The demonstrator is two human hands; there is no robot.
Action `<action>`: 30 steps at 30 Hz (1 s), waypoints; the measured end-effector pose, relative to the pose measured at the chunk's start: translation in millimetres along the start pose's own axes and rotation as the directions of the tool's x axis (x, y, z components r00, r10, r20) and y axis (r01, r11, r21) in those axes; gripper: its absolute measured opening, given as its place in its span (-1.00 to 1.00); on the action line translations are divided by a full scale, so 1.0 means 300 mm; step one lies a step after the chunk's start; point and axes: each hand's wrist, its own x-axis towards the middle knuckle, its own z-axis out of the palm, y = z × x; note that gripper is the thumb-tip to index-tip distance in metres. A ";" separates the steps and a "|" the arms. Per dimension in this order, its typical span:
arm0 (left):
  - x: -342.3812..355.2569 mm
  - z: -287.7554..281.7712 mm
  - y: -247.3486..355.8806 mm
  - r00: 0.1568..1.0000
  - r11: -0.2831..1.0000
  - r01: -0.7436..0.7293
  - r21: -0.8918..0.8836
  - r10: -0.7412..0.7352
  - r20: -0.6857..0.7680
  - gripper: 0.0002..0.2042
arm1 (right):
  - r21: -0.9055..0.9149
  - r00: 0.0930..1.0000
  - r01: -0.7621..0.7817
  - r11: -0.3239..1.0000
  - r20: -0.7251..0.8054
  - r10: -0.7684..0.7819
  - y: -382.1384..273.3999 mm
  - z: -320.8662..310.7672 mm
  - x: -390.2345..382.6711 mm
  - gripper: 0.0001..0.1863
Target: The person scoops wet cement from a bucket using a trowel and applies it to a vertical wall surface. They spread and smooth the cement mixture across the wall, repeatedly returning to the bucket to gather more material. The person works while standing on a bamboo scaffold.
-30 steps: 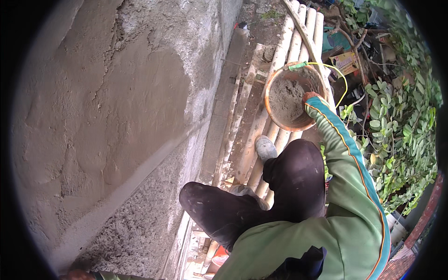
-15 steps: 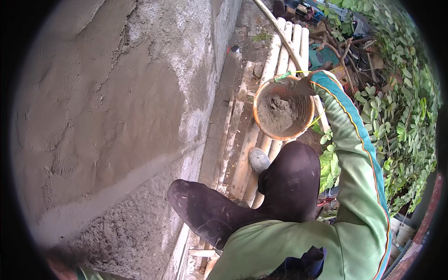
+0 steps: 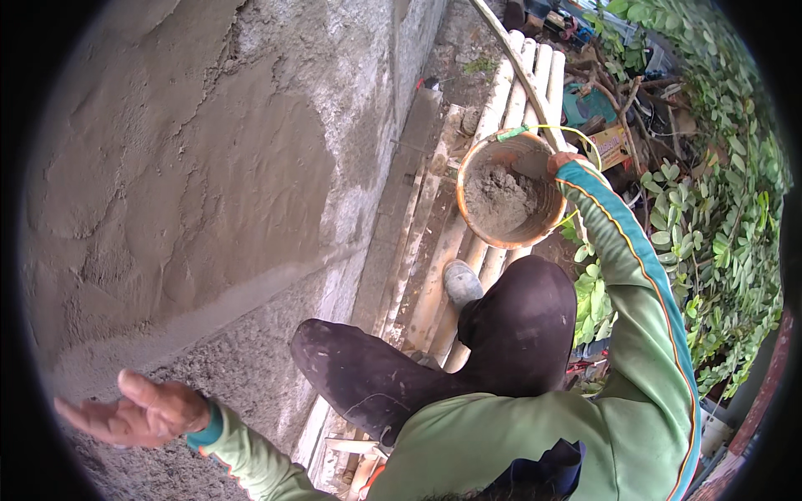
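Close by, bend the dark-trousered knees at lower centre. Hold the left hand spread before the rough wall, lower left. Have the right hand at the right rim of the orange-edged bucket, upper centre-right, with grey mix inside; cannot tell the grip there. Farther off, see pale poles beneath, then leaves along the right edge.

A yellow package bears printed lettering, too small to read.
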 end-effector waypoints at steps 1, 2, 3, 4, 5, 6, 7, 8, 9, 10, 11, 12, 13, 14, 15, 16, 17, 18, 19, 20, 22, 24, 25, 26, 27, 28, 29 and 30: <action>-0.219 0.177 0.138 0.961 0.896 0.258 -0.363 -0.199 0.191 -0.21 | 0.031 0.997 -0.044 0.999 0.066 0.042 0.034 0.146 -0.009 -0.69; -0.339 0.254 0.335 0.785 0.716 0.577 -0.393 -0.352 0.511 -0.16 | 0.093 0.994 -0.045 0.995 0.104 0.035 0.012 0.253 0.008 -0.68; -0.464 0.319 0.479 0.593 0.521 0.760 -0.388 -0.314 0.741 -0.19 | 0.158 0.992 -0.026 0.987 0.126 0.005 -0.047 0.299 -0.003 -0.67; -0.622 0.381 0.598 0.388 0.205 0.916 -0.346 -0.228 0.893 -0.14 | 0.190 0.988 0.005 0.982 0.149 -0.034 -0.095 0.307 -0.018 -0.67; -0.776 0.430 0.710 0.170 -0.043 0.983 -0.177 -0.128 0.977 -0.07 | 0.192 0.985 0.041 0.981 0.159 -0.072 -0.123 0.295 -0.051 -0.66; -0.906 0.474 0.803 0.041 -0.098 0.994 -0.042 -0.014 0.999 -0.01 | 0.171 0.984 0.074 0.982 0.149 -0.100 -0.140 0.255 -0.095 -0.65; -1.029 0.522 0.883 -0.062 -0.293 0.953 0.082 0.075 0.995 0.03 | 0.124 0.983 0.111 0.986 0.131 -0.127 -0.147 0.206 -0.136 -0.64; -1.101 0.559 0.910 -0.150 -0.332 0.927 0.177 0.106 0.983 0.04 | 0.082 0.976 0.178 0.981 0.111 -0.187 -0.202 0.042 -0.240 -0.65; -1.128 0.599 0.977 -0.220 -0.381 0.881 0.281 0.195 0.956 0.06 | 0.034 0.983 0.155 0.987 0.100 -0.157 -0.141 0.059 -0.212 -0.66; -1.071 0.617 1.021 -0.287 -0.353 0.858 0.373 0.273 0.918 0.07 | 0.049 0.996 0.062 0.997 0.065 -0.065 -0.088 0.080 -0.170 -0.66; -1.012 0.637 1.053 -0.351 -0.317 0.830 0.458 0.342 0.872 0.08 | 0.065 0.999 -0.026 0.998 0.028 0.024 -0.049 0.092 -0.118 -0.67; -1.039 0.667 1.089 -0.316 -0.343 0.817 0.463 0.406 0.858 0.00 | 0.127 0.985 -0.162 0.979 -0.045 0.169 -0.038 0.100 -0.076 -0.69; -1.076 0.694 1.145 -0.361 -0.328 0.787 0.523 0.442 0.821 -0.08 | 0.145 0.989 -0.130 0.981 -0.050 0.138 -0.032 0.180 -0.021 -0.71; -1.106 0.716 1.221 -0.401 -0.308 0.752 0.583 0.488 0.775 -0.16 | 0.160 0.991 -0.111 0.981 -0.052 0.120 -0.012 0.302 0.039 -0.72; -1.117 0.739 1.279 -0.439 -0.285 0.723 0.629 0.513 0.737 -0.24 | 0.182 0.994 -0.071 0.981 -0.068 0.085 0.004 0.360 0.084 -0.72; -1.097 0.721 1.311 -0.519 -0.313 0.689 0.654 0.417 0.746 -0.43 | 0.226 1.000 -0.013 0.974 -0.008 0.015 -0.029 0.346 0.036 -0.71; -1.120 0.702 1.272 -0.555 -0.398 0.640 0.657 0.352 0.754 -0.43 | 0.274 0.993 0.097 0.957 0.034 -0.111 -0.169 0.268 -0.041 -0.69; -1.133 0.670 1.304 -0.574 -0.477 0.579 0.661 0.338 0.746 -0.44 | 0.245 0.986 0.165 0.955 -0.033 -0.162 -0.211 0.274 -0.128 -0.69; -1.140 0.647 1.354 -0.583 -0.555 0.516 0.653 0.330 0.742 -0.45 | 0.205 0.973 0.225 0.953 -0.106 -0.207 -0.227 0.273 -0.206 -0.69; -1.183 0.584 1.416 -0.528 -0.666 0.408 0.624 0.386 0.757 -0.44 | 0.073 0.945 0.274 0.959 -0.205 -0.254 -0.247 0.251 -0.272 -0.72; -1.186 0.416 1.531 -0.402 -0.681 0.276 0.678 0.559 0.725 -0.37 | -0.016 0.959 0.216 0.976 -0.183 -0.215 -0.176 0.165 -0.323 -0.76; -1.120 0.366 1.531 -0.425 -0.554 0.353 0.754 0.622 0.657 -0.29 | -0.090 0.970 0.114 0.989 -0.204 -0.130 -0.102 0.063 -0.355 -0.80; -1.108 0.388 1.506 -0.501 -0.495 0.420 0.760 0.572 0.650 -0.25 | -0.125 0.970 0.036 0.992 -0.233 -0.065 -0.064 0.025 -0.350 -0.82; -1.100 0.415 1.469 -0.571 -0.430 0.480 0.764 0.509 0.645 -0.22 | -0.179 0.964 -0.023 0.984 -0.263 -0.026 -0.036 0.044 -0.295 -0.84; -1.052 0.451 1.414 -0.525 -0.443 0.589 0.676 0.426 0.737 -0.04 | -0.232 0.955 -0.101 0.967 -0.294 0.029 0.012 0.082 -0.236 -0.85; -1.035 0.494 1.397 -0.538 -0.491 0.644 0.587 0.255 0.803 0.14 | -0.357 0.901 -0.029 0.934 -0.413 -0.130 0.037 0.199 -0.184 -0.85; -1.050 0.563 1.349 -0.406 -0.466 0.774 0.429 0.156 0.901 0.24 | -0.488 0.804 0.012 0.873 -0.514 -0.299 0.042 0.325 -0.114 -0.84; -1.001 0.626 1.291 -0.384 -0.462 0.784 0.415 0.163 0.909 0.22 | -0.194 0.953 0.003 0.981 -0.298 -0.062 -0.038 0.350 -0.059 -0.82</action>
